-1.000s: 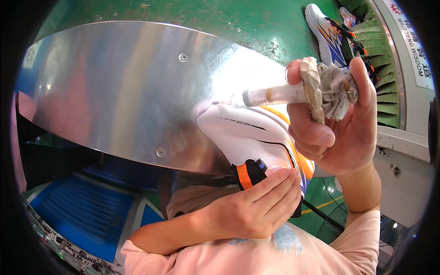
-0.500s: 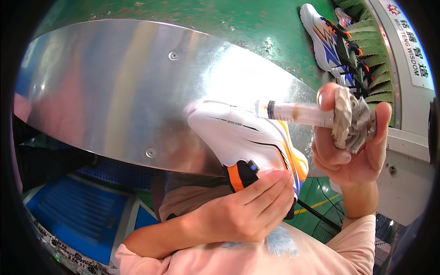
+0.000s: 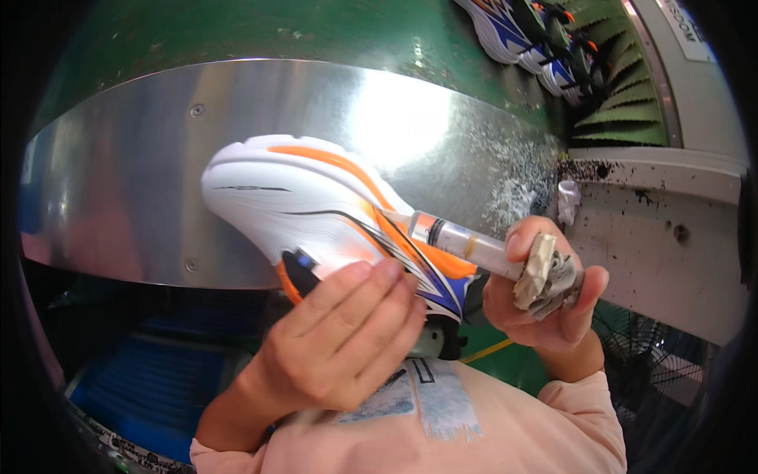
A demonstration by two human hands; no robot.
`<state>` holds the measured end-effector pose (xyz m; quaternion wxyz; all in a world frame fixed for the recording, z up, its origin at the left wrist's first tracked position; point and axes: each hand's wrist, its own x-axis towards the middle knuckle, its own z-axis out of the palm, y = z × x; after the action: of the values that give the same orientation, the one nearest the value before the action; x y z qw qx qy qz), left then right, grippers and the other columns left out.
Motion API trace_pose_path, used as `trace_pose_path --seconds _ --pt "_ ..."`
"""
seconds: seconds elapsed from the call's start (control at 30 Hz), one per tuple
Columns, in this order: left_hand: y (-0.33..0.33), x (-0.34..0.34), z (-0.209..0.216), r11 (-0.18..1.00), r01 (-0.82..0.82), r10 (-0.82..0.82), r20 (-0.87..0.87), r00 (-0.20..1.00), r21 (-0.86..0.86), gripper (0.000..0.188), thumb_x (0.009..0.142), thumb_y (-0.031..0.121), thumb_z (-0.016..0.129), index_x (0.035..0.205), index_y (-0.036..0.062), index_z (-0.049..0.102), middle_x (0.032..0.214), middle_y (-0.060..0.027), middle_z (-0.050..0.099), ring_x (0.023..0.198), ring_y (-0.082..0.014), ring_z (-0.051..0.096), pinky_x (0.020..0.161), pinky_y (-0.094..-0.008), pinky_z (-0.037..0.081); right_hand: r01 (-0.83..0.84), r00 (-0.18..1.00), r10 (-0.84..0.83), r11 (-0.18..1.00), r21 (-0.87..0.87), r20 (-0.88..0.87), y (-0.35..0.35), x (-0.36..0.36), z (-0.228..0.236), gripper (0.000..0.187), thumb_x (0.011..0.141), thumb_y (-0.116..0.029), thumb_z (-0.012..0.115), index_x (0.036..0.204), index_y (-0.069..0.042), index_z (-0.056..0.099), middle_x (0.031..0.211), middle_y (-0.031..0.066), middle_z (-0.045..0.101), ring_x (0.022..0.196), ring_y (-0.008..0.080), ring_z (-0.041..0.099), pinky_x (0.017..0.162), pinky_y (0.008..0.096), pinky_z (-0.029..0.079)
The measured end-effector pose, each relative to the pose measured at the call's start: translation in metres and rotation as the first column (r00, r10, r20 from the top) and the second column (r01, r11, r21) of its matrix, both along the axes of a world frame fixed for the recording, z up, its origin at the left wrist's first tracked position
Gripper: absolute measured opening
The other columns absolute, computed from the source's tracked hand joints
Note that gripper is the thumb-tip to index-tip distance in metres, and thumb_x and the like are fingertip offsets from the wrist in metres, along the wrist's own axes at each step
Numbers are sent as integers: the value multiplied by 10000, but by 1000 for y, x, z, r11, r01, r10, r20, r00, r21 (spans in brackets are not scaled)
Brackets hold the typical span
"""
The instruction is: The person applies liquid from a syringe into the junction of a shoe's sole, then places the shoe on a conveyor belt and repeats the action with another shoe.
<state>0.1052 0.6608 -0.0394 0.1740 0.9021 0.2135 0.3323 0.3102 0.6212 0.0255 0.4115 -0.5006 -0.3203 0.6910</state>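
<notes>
A white sports shoe [image 3: 276,193] with orange and blue trim lies tilted over the metal plate, toe toward the left. My left hand [image 3: 347,332] is closed on it near the collar, fingers across its side; the thumb is hidden. In my right hand [image 3: 541,292] is a clear syringe [image 3: 470,245], pointing left. Its tip meets the shoe at the edge between the orange band and the upper, or comes very close to it. A crumpled grey-beige wad [image 3: 545,280], which looks like cloth or paper, is also in the right hand, around the syringe's rear end.
Under the shoe, the polished metal plate [image 3: 142,174] has screws and pale specks at its right. More sports shoes [image 3: 545,47] stand at the back right beside green flaps [image 3: 624,87]. A white scrap [image 3: 567,201] lies on the machine frame at right. Below left is a blue panel [image 3: 150,387].
The view has shifted. The shoe has turned, showing more of its orange sole edge. The syringe has tilted, its tip now at the orange band instead of above the white part.
</notes>
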Motion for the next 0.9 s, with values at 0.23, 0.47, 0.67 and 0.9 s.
trace_pose_path --seconds 0.23,0.47,0.67,0.9 --pt "10 -6 11 999 0 4 -104 995 37 168 737 116 569 854 9 624 907 -135 620 914 -279 595 828 -407 462 17 997 -19 1000 -26 -73 -32 11 -6 830 702 -683 433 1140 18 362 794 52 489 660 86 457 564 201 361" --pt "24 -13 19 996 47 -26 -237 971 82 388 811 324 549 911 -50 587 934 -178 602 943 -339 575 860 -484 429 95 958 -68 992 88 -277 -55 22 -39 816 726 -670 421 1130 35 359 781 55 486 646 77 460 538 187 355" --pt "37 -19 35 995 72 -46 -346 937 64 487 822 413 508 959 -50 570 958 -185 595 972 -357 562 883 -496 404 205 884 -141 974 98 -446 -56 17 -66 803 746 -658 421 1120 50 362 728 39 465 585 64 411 488 179 308" --pt "68 -25 46 989 132 -91 -417 904 70 505 742 410 585 943 -53 586 922 -173 598 940 -349 567 866 -460 427 306 804 -232 951 47 -548 -43 -10 -85 781 751 -642 451 1123 40 370 705 35 457 547 61 360 474 185 276"
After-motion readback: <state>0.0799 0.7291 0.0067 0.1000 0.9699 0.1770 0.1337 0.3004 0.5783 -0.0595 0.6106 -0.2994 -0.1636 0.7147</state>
